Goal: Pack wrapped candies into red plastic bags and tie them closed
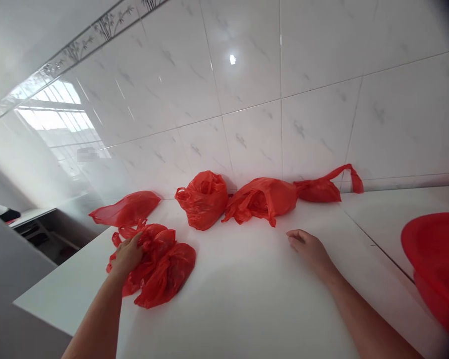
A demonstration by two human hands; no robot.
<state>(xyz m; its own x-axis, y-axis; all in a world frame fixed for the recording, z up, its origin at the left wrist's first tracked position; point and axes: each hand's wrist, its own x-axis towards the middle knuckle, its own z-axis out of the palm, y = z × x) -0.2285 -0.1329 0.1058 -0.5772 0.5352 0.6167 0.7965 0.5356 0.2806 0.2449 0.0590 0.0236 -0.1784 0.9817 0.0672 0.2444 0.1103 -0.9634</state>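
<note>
Over at the far left, beyond the tabletop (232,304), there's an open compartment (47,234). The tabletop's pale corner juts out on that side, bare along its edge. A flattish red bag (129,208) lies towards the back, near the wall (247,124). In front of it sits a crumpled heap of red bags (166,271), with the left hand (127,255) on top, fingers bent into the plastic — I can't tell whether they're pinching it or just pressing.

Next along the wall comes a rounded, bunched red bag (205,202), then a wider one with a loose, gaping mouth (265,199), then a small red bag with a long strap (320,190), its strap arching up and over to the right. The right hand (307,245) hovers in front of these last two, fingers loosely curled, holding nothing.

Between the two hands there's a broad bare stretch, running right down to the near side. A dark seam slants across the surface towards the red basin (436,249) — its rim cut off by the right side of the view.
</note>
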